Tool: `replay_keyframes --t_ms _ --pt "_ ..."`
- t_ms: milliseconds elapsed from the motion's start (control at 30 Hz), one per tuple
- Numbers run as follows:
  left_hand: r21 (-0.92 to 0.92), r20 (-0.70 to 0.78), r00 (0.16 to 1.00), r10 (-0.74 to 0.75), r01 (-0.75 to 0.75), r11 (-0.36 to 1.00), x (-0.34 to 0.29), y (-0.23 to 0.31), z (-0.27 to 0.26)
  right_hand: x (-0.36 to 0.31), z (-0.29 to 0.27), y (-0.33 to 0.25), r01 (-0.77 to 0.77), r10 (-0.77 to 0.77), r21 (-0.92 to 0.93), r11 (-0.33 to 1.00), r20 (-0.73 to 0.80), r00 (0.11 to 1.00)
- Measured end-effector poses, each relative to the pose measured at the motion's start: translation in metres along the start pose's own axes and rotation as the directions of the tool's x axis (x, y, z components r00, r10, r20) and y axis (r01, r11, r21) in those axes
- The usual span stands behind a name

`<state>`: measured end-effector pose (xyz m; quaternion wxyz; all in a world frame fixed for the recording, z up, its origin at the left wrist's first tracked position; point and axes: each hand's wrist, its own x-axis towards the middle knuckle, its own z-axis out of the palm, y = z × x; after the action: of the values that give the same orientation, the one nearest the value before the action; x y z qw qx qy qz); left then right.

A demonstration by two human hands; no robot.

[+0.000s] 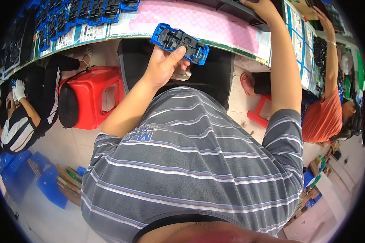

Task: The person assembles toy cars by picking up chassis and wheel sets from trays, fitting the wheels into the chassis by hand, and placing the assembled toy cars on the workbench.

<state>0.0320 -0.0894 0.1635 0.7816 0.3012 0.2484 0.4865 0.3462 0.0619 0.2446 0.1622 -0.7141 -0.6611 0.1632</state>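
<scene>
My left hand (pixel 166 65) grips a blue toy car (pixel 180 43) near the front edge of the bench. The car is turned underside up, showing its black chassis, and my thumb presses on that chassis. At the top right my right hand (pixel 260 7) reaches to a long black tray (pixel 236 9) at the far side of the bench. Most of the right fingers are cut off by the upper edge of the picture, so their grip is hidden. Pink patterned sheeting (pixel 190 18) covers the bench between the hands.
Several blue toy cars (pixel 85 12) stand in rows at the upper left. Red plastic stools (pixel 95 95) are on the floor at left and right. Co-workers sit on both sides, one in a white glove (pixel 18 90), another in an orange top (pixel 324 117). Blue bins (pixel 50 186) stand behind.
</scene>
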Motion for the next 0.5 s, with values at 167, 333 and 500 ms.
replay_keyframes --t_ms 167,333,500 --pt "0.022 0.011 1.000 0.005 -0.005 1.000 -0.001 0.000 -0.001 0.018 0.002 -0.007 -0.043 0.050 -0.039 0.998 0.198 0.979" --pt "0.009 0.016 1.000 -0.021 0.021 1.000 0.003 -0.003 -0.007 0.017 0.003 -0.002 -0.041 0.033 0.043 0.998 0.168 0.985" --pt "-0.030 0.038 0.998 -0.039 0.040 0.999 0.007 -0.002 -0.011 0.020 0.003 0.013 -0.046 0.002 0.218 0.975 0.200 0.980"
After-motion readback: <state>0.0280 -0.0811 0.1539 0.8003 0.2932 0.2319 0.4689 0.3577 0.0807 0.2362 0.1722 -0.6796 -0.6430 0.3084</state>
